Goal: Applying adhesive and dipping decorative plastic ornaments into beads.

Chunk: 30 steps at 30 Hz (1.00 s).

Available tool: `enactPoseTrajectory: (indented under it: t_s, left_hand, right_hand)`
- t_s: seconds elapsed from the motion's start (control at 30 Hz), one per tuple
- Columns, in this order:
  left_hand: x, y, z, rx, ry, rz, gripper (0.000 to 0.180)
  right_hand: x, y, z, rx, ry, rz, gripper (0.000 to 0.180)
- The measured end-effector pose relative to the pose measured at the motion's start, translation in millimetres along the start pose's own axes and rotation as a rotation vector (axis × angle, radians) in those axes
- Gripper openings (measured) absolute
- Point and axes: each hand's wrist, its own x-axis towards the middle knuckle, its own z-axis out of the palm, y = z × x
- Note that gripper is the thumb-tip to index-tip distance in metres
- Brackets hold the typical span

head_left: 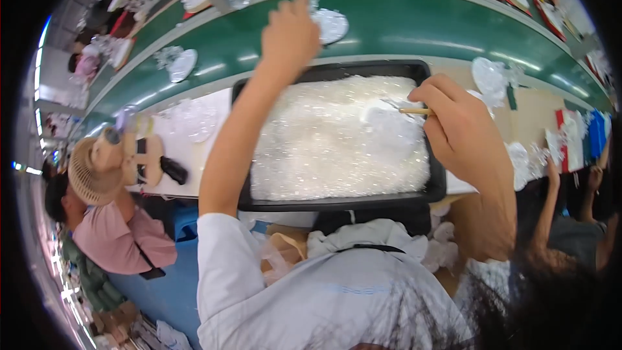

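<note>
My right hand (463, 126) pinches a thin tool with a pale wooden handle (414, 111), over the right side of a black tray (340, 204). The tray holds a bed of glossy white and clear bits (324, 142). Under the tool lies a whitish, rounded patch or piece (382, 116), half lost among the bits. Beyond the tray, my left hand (291, 34) reaches over a green belt, beside a round white piece with clear plastic on it (332, 26). Its fingers bend downward and blur, so their grip is unclear.
Another white piece (183, 65) lies farther left on the green belt (402, 19). Clear plastic pieces (197, 120) sit left of the tray, and more (489, 81) lie to its right. A person in pink (123, 233) works at the left; other people's arms show at the right.
</note>
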Motion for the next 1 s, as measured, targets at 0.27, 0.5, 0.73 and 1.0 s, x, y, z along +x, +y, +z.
enactPoseTrajectory:
  t_s: [0.27,0.5,0.73,1.0]
  left_hand:
    - [-137,24,-69,-0.085,-0.758,0.004,0.064]
    - [-142,47,-62,-0.709,-0.584,0.168,0.068]
    - [-142,24,-95,-0.412,-0.685,0.272,0.094]
    - [-165,39,-94,-0.495,-0.822,0.049,0.091]
  right_hand:
    - [19,24,51,-0.130,-0.371,0.161,0.044]
    - [9,-4,66,-0.169,-0.269,0.184,0.041]
    - [4,15,25,-0.054,-0.283,-0.335,0.055]
    - [-7,23,50,-0.443,-0.449,-0.543,0.039]
